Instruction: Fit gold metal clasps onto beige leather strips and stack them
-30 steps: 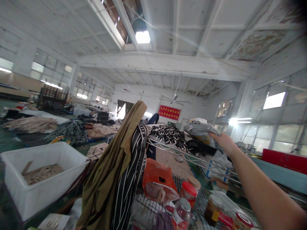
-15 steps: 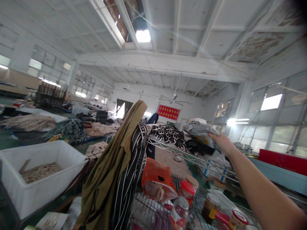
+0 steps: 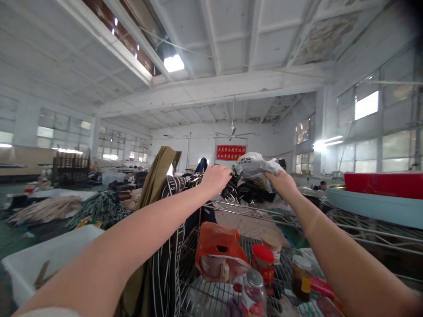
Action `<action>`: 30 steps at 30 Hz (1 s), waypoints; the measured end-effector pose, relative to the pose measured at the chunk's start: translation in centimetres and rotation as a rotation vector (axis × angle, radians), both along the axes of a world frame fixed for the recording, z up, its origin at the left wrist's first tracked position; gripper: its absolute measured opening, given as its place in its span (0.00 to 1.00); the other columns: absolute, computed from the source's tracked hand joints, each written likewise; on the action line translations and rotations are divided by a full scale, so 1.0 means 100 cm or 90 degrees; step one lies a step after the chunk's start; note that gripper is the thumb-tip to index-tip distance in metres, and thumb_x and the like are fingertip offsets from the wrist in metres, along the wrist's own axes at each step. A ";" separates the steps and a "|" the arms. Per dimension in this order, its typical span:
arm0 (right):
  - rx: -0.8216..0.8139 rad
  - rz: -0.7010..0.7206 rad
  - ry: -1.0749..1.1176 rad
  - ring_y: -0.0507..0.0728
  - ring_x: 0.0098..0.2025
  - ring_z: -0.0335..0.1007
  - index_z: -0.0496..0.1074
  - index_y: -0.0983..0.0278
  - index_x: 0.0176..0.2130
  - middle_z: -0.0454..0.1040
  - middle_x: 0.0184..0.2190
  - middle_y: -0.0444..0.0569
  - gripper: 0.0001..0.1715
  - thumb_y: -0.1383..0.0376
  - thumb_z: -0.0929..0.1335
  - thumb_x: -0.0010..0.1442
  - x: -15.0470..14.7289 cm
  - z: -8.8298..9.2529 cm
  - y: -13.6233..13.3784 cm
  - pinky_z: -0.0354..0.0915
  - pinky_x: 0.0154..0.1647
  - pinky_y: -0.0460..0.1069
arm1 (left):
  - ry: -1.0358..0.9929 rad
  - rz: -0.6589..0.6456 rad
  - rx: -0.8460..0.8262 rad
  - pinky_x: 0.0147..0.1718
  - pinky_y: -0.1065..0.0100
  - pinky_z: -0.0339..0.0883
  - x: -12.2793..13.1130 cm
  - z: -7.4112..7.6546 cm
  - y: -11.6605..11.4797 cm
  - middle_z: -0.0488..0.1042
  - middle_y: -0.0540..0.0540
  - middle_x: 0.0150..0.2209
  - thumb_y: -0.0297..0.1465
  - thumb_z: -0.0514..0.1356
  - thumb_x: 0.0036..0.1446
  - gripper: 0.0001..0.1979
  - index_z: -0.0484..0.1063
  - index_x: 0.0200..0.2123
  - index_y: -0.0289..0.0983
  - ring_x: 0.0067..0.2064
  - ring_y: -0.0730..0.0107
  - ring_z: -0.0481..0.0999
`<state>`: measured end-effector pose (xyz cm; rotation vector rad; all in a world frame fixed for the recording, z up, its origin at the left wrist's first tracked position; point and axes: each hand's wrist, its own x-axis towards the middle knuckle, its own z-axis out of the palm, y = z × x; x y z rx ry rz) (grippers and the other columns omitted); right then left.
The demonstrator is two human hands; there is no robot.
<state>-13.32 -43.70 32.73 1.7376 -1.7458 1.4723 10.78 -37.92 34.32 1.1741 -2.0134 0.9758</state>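
Your right hand (image 3: pixel 283 185) pinched the plastic bag (image 3: pixel 253 166)!
Left hand (image 3: pixel 215 179) was left of it, finger grip unclear; hard tugging risked tearing.

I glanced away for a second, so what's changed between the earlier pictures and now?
The left hand, unseen before, has come into view, reaching forward by the black straps. The view shifted, so whether the plastic bag moved is unclear. The right hand still grips it; the orange bag and red-lidded jar stayed put.
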 end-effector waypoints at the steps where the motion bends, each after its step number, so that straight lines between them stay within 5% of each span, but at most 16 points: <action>1: 0.009 0.008 -0.012 0.62 0.35 0.70 0.72 0.67 0.40 0.74 0.31 0.55 0.27 0.50 0.59 0.53 0.000 0.000 0.002 0.60 0.30 0.50 | 0.008 0.021 0.004 0.41 0.64 0.59 -0.016 0.005 -0.014 0.73 0.46 0.39 0.35 0.53 0.57 0.10 0.70 0.40 0.39 0.43 0.63 0.70; 4: 0.021 0.048 -0.040 0.62 0.35 0.69 0.71 0.66 0.39 0.74 0.32 0.56 0.24 0.52 0.59 0.53 0.001 -0.001 0.009 0.60 0.31 0.50 | 0.028 0.066 -0.005 0.38 0.61 0.60 -0.052 0.005 -0.042 0.73 0.40 0.38 0.38 0.56 0.54 0.15 0.68 0.41 0.34 0.41 0.58 0.71; 8: 0.026 0.054 -0.053 0.63 0.37 0.69 0.71 0.65 0.39 0.74 0.33 0.56 0.24 0.52 0.58 0.54 0.001 -0.002 0.013 0.61 0.32 0.51 | 0.024 0.081 -0.039 0.42 0.60 0.57 -0.064 0.008 -0.058 0.73 0.41 0.38 0.31 0.50 0.58 0.10 0.69 0.38 0.34 0.41 0.60 0.71; 15: 0.067 0.034 -0.049 0.65 0.40 0.69 0.70 0.68 0.41 0.73 0.37 0.60 0.26 0.52 0.59 0.55 0.004 0.002 0.019 0.61 0.36 0.53 | 0.095 0.165 -0.057 0.40 0.60 0.58 -0.018 0.037 -0.053 0.72 0.40 0.38 0.30 0.46 0.60 0.13 0.68 0.40 0.35 0.40 0.60 0.70; 19: 0.068 0.030 -0.032 0.65 0.44 0.67 0.69 0.73 0.42 0.72 0.38 0.62 0.29 0.52 0.58 0.56 0.007 -0.001 0.029 0.60 0.39 0.54 | 0.085 0.160 -0.032 0.38 0.63 0.59 0.007 0.021 -0.018 0.70 0.41 0.39 0.33 0.48 0.59 0.13 0.70 0.38 0.36 0.40 0.61 0.69; 22: 0.047 0.029 -0.016 0.67 0.44 0.66 0.68 0.77 0.43 0.70 0.39 0.66 0.32 0.51 0.58 0.56 0.009 -0.005 0.035 0.60 0.40 0.57 | 0.092 0.063 0.022 0.40 0.64 0.60 0.015 -0.016 0.023 0.70 0.42 0.39 0.30 0.47 0.58 0.13 0.68 0.40 0.34 0.40 0.64 0.68; 25: 0.012 0.047 -0.003 0.68 0.43 0.66 0.68 0.77 0.43 0.70 0.39 0.69 0.29 0.53 0.61 0.55 0.010 -0.010 0.035 0.60 0.39 0.63 | 0.203 -0.075 0.179 0.39 0.68 0.60 0.025 -0.077 0.063 0.69 0.46 0.40 0.26 0.46 0.57 0.15 0.64 0.46 0.35 0.38 0.71 0.68; 27: -0.049 0.082 -0.018 0.68 0.43 0.66 0.67 0.75 0.44 0.70 0.38 0.67 0.27 0.56 0.64 0.53 0.011 -0.014 0.030 0.59 0.40 0.65 | 0.349 -0.090 0.395 0.32 0.71 0.61 0.036 -0.136 0.083 0.69 0.50 0.33 0.25 0.47 0.54 0.13 0.66 0.40 0.35 0.30 0.75 0.67; 30: -0.179 0.143 -0.037 0.70 0.44 0.65 0.64 0.71 0.49 0.70 0.40 0.64 0.34 0.53 0.68 0.48 0.012 -0.020 0.022 0.57 0.43 0.67 | 0.664 0.033 0.668 0.24 0.74 0.57 0.056 -0.243 0.113 0.63 0.54 0.20 0.26 0.49 0.50 0.07 0.66 0.29 0.35 0.22 0.76 0.63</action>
